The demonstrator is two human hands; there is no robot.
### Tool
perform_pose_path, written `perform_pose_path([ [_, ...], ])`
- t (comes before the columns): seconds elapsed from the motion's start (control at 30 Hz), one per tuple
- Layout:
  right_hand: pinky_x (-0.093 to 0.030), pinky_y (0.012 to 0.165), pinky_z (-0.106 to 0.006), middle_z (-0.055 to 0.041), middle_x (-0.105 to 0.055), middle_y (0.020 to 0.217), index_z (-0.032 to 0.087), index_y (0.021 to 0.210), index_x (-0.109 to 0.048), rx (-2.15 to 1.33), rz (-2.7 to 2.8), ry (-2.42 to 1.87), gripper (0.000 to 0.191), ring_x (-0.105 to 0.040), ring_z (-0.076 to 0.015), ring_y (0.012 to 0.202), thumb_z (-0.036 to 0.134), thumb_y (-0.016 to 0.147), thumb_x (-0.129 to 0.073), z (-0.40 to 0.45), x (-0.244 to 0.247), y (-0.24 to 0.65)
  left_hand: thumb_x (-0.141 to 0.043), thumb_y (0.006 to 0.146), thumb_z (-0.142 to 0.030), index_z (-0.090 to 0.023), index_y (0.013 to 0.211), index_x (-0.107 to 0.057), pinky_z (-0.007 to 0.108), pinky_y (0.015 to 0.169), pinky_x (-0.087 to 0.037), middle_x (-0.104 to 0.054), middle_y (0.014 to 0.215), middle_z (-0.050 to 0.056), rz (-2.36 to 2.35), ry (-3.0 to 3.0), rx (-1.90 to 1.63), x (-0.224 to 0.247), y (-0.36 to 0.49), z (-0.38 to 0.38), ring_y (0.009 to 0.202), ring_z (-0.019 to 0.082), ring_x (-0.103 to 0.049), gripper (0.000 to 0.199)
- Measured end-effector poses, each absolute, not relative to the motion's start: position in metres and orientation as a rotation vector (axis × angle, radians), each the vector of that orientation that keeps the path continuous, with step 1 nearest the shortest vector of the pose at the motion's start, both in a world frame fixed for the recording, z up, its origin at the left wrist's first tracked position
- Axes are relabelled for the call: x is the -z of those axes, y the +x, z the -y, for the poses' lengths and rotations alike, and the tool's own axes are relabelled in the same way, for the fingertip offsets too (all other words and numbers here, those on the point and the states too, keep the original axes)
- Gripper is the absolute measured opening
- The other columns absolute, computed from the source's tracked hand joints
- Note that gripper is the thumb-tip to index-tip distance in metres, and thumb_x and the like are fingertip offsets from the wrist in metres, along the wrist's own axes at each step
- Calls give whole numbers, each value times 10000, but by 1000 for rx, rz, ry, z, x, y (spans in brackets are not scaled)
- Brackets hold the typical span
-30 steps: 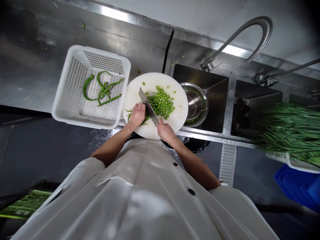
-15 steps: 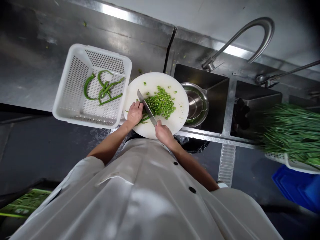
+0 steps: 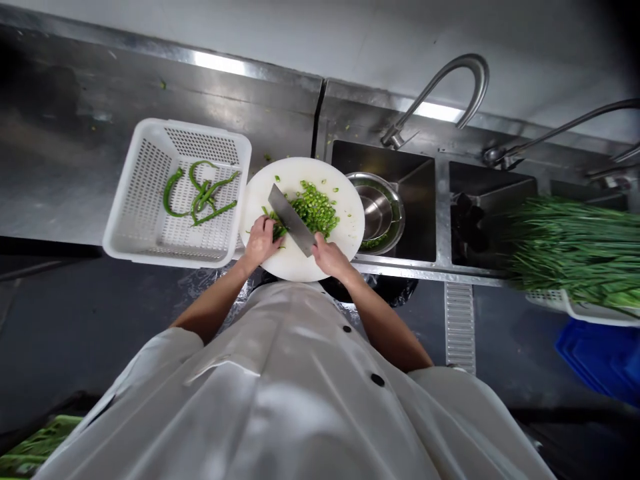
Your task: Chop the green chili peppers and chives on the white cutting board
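Note:
My right hand (image 3: 329,256) is wrapped round the handle of a cleaver (image 3: 291,220), whose broad blade lies tilted over a round white cutting board (image 3: 345,247). Curled fingers of my left hand (image 3: 261,241) press on green peppers (image 3: 277,230) at the board's left side, left of the blade. A heap of chopped green pepper (image 3: 315,208) lies on the board beyond and right of the blade. Several whole green peppers (image 3: 203,197) are in the white perforated basket (image 3: 127,250) at the left.
Right of the board, a metal bowl (image 3: 397,230) sits in a sink (image 3: 423,200) with a curved faucet (image 3: 480,73) behind it. Long green stalks (image 3: 585,253) fill a basket at the far right, above blue plastic (image 3: 597,353).
The cleaver's blade has tilted flatter and shows its broad side. My left hand has shifted slightly away from the blade. The whole view has moved a little.

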State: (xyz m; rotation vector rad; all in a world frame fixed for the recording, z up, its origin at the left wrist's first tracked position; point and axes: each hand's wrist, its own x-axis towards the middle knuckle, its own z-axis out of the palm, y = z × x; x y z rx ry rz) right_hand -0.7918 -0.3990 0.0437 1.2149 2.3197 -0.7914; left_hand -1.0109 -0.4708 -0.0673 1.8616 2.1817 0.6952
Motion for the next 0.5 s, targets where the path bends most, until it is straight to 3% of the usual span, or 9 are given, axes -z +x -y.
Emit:
perform_pose_path([
  [0.1,-472,811,-341,-184,-736,1078,145,1494,-358,735,-2297,1277,441,-696,-324,1024,326,1097,-295,393,-49,-770,-716,825,-302,-141,1241,-560,522,1096,-469,-520,1348,215,-2144,1815,-707,65,-1000,455,1277,356,-526,473],
  [0.27,-471,806,-348,-172,-736,1043,157,1527,-341,634,-2308,1262,463,-699,-321,990,316,1096,-281,396,-55,-761,-831,709,-521,-181,1375,-512,621,1091,-395,-388,1556,234,-2154,1778,-535,49,-1004,437,1407,452,-382,813],
  [0.4,-488,795,-366,-182,-729,1052,167,1520,-346,570,-2302,1251,458,-708,-332,973,320,1094,-274,402,-58,-767,-790,751,-466,-180,1377,-541,605,1074,-386,-527,1447,203,-1963,1905,-404,42,-1021,434,1338,429,-447,732],
  [0.5,-498,810,-377,-181,-731,1050,170,1509,-352,546,-2290,1214,445,-715,-332,975,303,1091,-276,406,-58,-772,-748,793,-449,-149,1392,-526,552,1080,-404,-542,1421,200,-1943,1918,-470,47,-1026,440,1312,394,-479,706],
])
